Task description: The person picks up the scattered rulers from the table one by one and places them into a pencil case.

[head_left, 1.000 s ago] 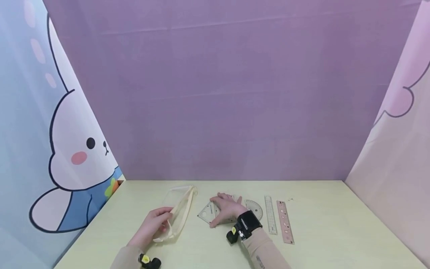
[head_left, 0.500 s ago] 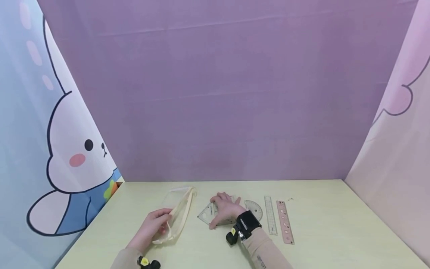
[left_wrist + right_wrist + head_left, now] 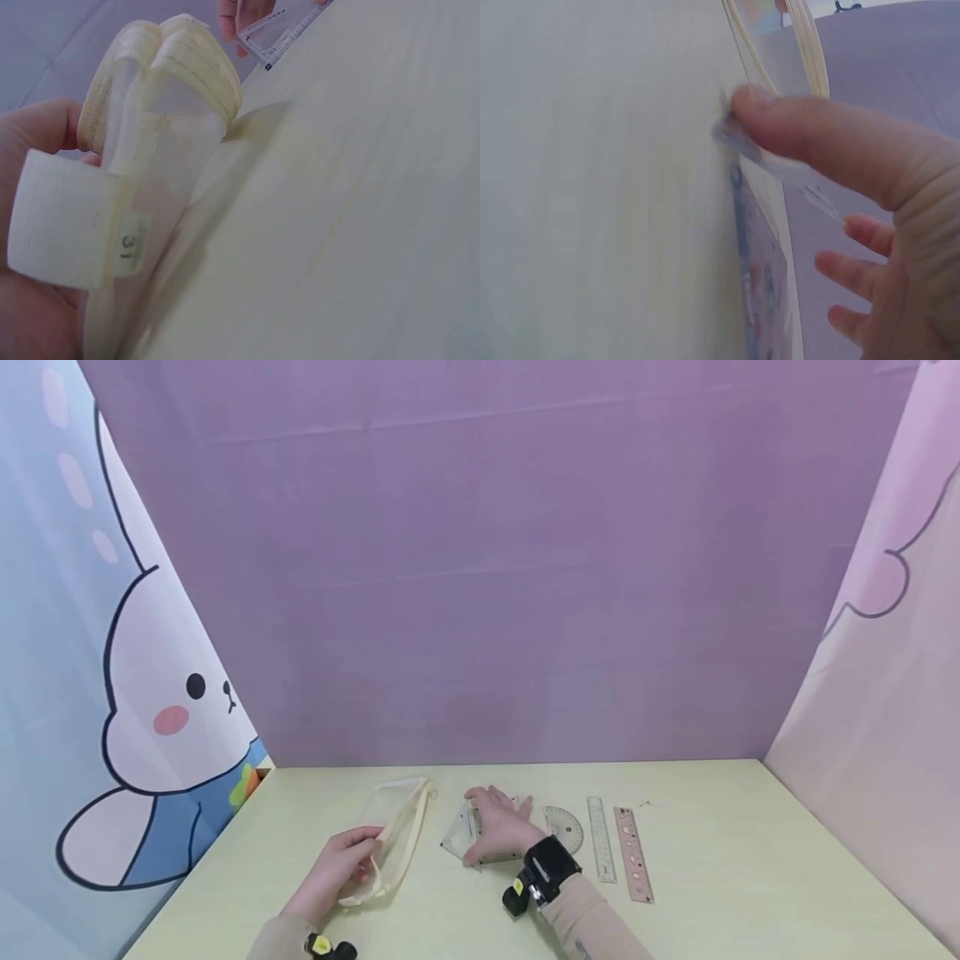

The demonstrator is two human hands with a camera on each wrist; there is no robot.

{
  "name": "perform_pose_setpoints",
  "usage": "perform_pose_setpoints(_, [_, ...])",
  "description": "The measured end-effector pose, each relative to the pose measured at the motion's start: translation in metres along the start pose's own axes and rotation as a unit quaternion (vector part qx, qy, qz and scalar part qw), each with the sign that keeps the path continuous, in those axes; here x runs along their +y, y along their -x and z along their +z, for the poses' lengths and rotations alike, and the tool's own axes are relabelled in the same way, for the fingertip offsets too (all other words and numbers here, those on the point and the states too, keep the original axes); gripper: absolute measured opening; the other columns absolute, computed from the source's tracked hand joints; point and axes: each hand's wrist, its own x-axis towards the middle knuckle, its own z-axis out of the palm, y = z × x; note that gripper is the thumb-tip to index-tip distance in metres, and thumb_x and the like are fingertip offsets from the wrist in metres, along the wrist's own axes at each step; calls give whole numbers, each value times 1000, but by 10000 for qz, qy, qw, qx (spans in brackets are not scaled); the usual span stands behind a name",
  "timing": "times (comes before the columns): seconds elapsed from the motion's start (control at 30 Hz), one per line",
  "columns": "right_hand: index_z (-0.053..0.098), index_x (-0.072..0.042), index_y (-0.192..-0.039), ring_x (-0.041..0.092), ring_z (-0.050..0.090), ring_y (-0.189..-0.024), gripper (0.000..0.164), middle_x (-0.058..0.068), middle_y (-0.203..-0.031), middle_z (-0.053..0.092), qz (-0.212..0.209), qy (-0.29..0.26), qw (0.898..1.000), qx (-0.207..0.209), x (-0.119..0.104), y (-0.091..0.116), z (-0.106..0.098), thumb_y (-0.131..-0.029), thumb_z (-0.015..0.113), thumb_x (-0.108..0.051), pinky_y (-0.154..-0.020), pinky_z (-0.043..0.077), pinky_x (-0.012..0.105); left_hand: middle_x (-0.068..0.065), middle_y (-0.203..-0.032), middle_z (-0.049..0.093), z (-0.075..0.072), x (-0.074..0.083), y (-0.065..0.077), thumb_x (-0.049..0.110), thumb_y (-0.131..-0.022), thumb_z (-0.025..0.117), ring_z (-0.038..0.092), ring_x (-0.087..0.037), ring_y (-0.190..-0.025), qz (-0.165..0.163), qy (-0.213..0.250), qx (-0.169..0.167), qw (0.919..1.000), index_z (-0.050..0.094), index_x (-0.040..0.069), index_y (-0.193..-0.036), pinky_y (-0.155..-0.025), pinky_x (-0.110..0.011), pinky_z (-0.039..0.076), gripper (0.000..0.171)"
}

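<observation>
My left hand (image 3: 341,864) grips a clear zip pouch (image 3: 408,847) with cream edging, standing half open on the table. In the left wrist view, the pouch's zip edge (image 3: 199,71) curls upward and a white tab hangs over the fingers. My right hand (image 3: 498,828) pinches a clear set square (image 3: 742,142) between thumb and fingertips, its edge tilted off the table in the right wrist view. Another clear plastic piece with printed marks (image 3: 765,277) lies flat below it. From the head, a set square corner (image 3: 459,835) shows left of the right hand; the hand hides the rest.
Right of the right hand lie a clear protractor (image 3: 566,831), a clear straight ruler (image 3: 602,839) and a pink ruler (image 3: 634,856). A tiny scrap (image 3: 646,803) is behind them. A purple curtain (image 3: 510,610) borders the table's (image 3: 720,860) far edge.
The right hand shifts slightly left and the set square's edge under its thumb changes angle. The left hand keeps its hold on the pouch; the head view drifts a little.
</observation>
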Motion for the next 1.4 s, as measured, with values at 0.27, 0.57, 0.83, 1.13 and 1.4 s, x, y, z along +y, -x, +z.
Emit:
perform_pose_setpoints(0.27, [42, -15, -138, 17, 62, -106, 83, -8, -109, 67, -159, -207, 9992, 304, -8, 0, -1, -68, 85, -26, -100, -11, 74, -3, -76, 57, -1, 0, 1, 9, -89, 62, 49, -11, -58, 19, -9, -31, 10000, 63, -6, -119, -48, -22, 44, 34])
perform_pose_setpoints(0.57, [49, -11, -134, 12, 66, -86, 57, -18, -81, 67, -195, -646, 9947, 782, -12, 0, -4, -84, 74, -19, -101, -10, 74, -3, -75, 57, -2, -2, -1, 8, -90, 61, 49, -11, -58, 87, -36, -122, 9999, 61, -9, -119, -49, -22, 45, 34])
perform_pose_setpoints(0.83, [67, -15, -111, 10, 67, -80, 31, -14, -77, 70, -28, -829, 9916, 995, -5, -4, -4, -82, 76, -21, -101, -5, 75, -3, -74, 57, -2, -2, -3, 11, -90, 63, 49, -12, -58, 17, -2, -136, 9999, 63, -6, -121, -49, -23, 45, 35])
perform_pose_setpoints(1.13, [69, -7, -94, 16, 66, -69, 15, 2, -83, 70, 222, -2379, 9654, 1043, 1, -4, -13, -82, 73, -15, -65, 55, 38, -3, -75, 56, 0, 1, 0, 12, -88, 64, 50, -11, -60, 10, -53, -79, 10000, 64, -4, -119, -50, -22, 45, 35])
perform_pose_setpoints(1.4, [67, 0, -98, 20, 67, -59, 17, 8, -81, 71, 305, -3314, 9379, 980, 8, -7, -17, -86, 70, -11, -53, 55, 31, -3, -77, 57, 0, 0, 1, 12, -87, 64, 50, -12, -62, 7, -32, -31, 10000, 64, -4, -119, -51, -22, 45, 35])
